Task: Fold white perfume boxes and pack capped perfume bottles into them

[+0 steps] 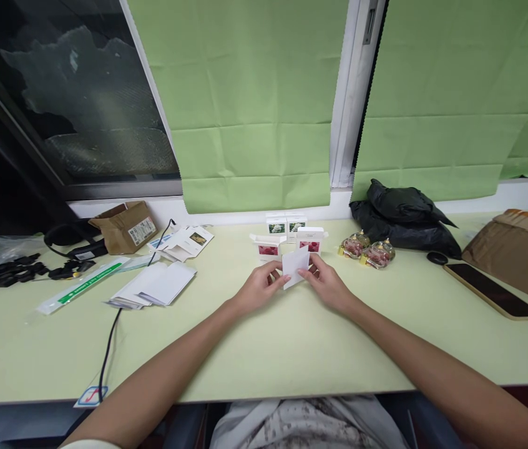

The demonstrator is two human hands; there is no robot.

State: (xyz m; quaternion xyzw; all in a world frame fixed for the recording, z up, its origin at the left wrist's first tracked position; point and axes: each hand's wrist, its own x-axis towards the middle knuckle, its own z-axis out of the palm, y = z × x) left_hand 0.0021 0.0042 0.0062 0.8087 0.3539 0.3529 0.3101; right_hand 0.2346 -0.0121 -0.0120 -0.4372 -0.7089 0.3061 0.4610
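Observation:
Between both hands I hold a small white piece of card or flattened box (pixel 295 267), tilted, its plain side toward me. My left hand (pixel 260 285) pinches its left edge, and my right hand (pixel 326 282) grips the right edge. Just behind it stand two small white boxes with red flower pictures, the left box (pixel 268 248) and the right box (pixel 313 238), their top flaps up. Further back sit white boxes with white flower pictures (pixel 286 226). Two clear round ornaments (pixel 379 254) with pinkish contents and gold caps lie to the right.
Left are stacked white cards (pixel 156 285), flattened printed boxes (pixel 184 242), a black cable (pixel 110 340), a green-labelled plastic sleeve (pixel 88 285) and an open brown carton (pixel 128 229). Right are black plastic bags (pixel 404 218), a phone (pixel 491 290) and a large brown parcel (pixel 519 252).

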